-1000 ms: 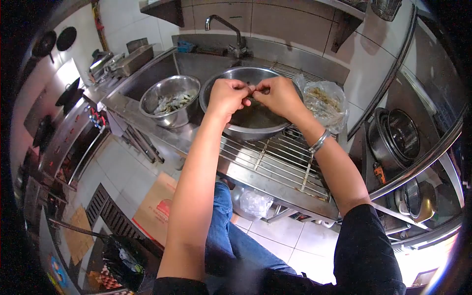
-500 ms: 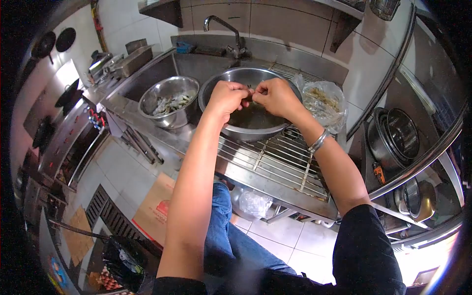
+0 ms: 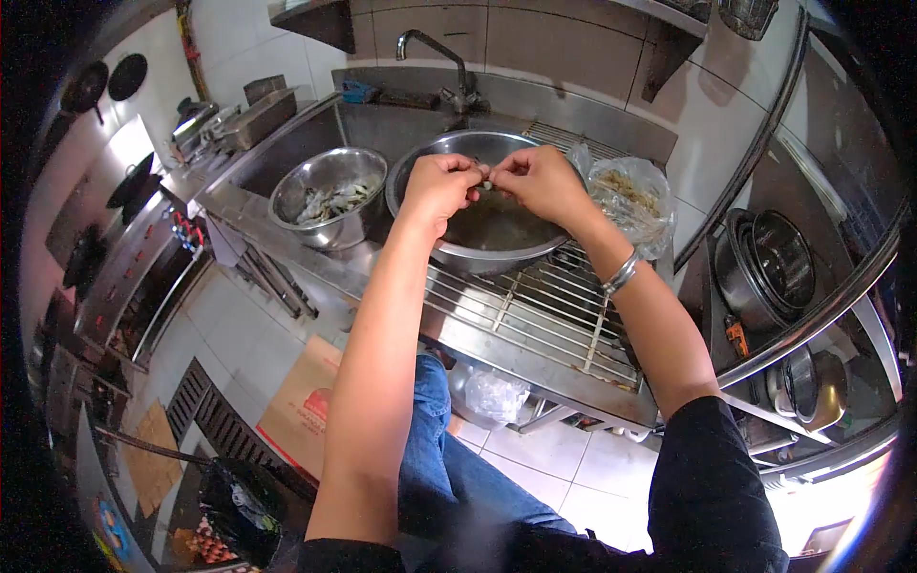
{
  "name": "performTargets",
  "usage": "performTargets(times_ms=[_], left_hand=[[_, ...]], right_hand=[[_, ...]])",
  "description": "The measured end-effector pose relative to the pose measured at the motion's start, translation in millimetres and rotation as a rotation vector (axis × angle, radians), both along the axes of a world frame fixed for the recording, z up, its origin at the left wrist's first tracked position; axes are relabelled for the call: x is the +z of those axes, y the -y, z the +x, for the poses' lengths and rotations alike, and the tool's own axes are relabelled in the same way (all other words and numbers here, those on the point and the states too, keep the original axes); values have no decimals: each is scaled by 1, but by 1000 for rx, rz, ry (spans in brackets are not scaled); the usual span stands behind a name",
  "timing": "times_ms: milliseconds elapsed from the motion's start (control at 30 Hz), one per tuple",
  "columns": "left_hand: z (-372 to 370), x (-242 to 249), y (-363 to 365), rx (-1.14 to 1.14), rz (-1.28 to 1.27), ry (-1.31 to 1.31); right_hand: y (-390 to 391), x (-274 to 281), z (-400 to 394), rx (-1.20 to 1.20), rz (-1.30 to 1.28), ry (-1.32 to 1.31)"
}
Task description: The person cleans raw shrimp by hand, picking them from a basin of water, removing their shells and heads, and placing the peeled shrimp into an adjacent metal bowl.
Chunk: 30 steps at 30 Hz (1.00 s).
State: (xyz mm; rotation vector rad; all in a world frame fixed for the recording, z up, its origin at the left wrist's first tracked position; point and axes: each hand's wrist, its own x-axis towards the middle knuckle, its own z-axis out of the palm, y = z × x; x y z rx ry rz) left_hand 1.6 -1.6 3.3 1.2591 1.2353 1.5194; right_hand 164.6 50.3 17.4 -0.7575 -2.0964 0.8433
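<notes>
My left hand (image 3: 445, 191) and my right hand (image 3: 542, 183) meet over a wide metal basin (image 3: 497, 263) with murky water in it. Both are closed, the fingertips pinching a small greyish shrimp (image 3: 487, 181) between them; most of it is hidden by the fingers. Left of the basin stands a smaller steel bowl (image 3: 330, 236), holding a pile of grey, raw-looking shrimp (image 3: 334, 201). To the right lies a clear plastic bag (image 3: 630, 201) with yellowish-brown contents that I cannot make out.
The basin rests on a wire rack (image 3: 535, 315) beside a steel sink (image 3: 287, 158) with a faucet (image 3: 458, 72) behind. Stacked pots (image 3: 755, 267) stand on a shelf at right. Below are a cardboard sheet (image 3: 301, 401), a floor drain (image 3: 224, 420) and a black bag (image 3: 244, 506).
My right fingers have opened out slightly and shifted a little, and the shrimp shows more between the fingertips. My left hand stays almost in place.
</notes>
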Motion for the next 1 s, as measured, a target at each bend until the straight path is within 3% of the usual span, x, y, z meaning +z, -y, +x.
performTargets(times_ms=[100, 300, 400, 467, 500, 567, 600, 667, 767, 900, 1000], left_hand=[[-1, 1, 1, -55, -30, -62], [-3, 1, 1, -250, 0, 98], [-5, 1, -1, -223, -22, 81], [-5, -1, -3, -184, -6, 89], [-5, -1, -3, -144, 12, 97], [-4, -2, -3, -86, 44, 135], [-4, -2, -3, -27, 78, 175], [-4, -3, -4, -50, 100, 185], [-3, -3, -5, -72, 115, 182], [-1, -2, -3, -74, 112, 129], [-1, -1, -3, -109, 95, 105]], right_hand=[[6, 5, 1, -61, 69, 108], [-6, -3, 2, 39, -336, -73], [-6, -4, 3, 97, -399, 46], [-8, -6, 2, 126, -126, 527], [-9, -6, 2, 125, -127, 526], [-10, -5, 3, 196, -328, 254], [-9, -3, 4, 197, -328, 255], [-9, 0, 6, 247, -550, -83], [-4, 2, 5, 254, -667, -242], [-3, 5, 5, 317, -703, -262], [-6, 0, 4, 211, -507, -165]])
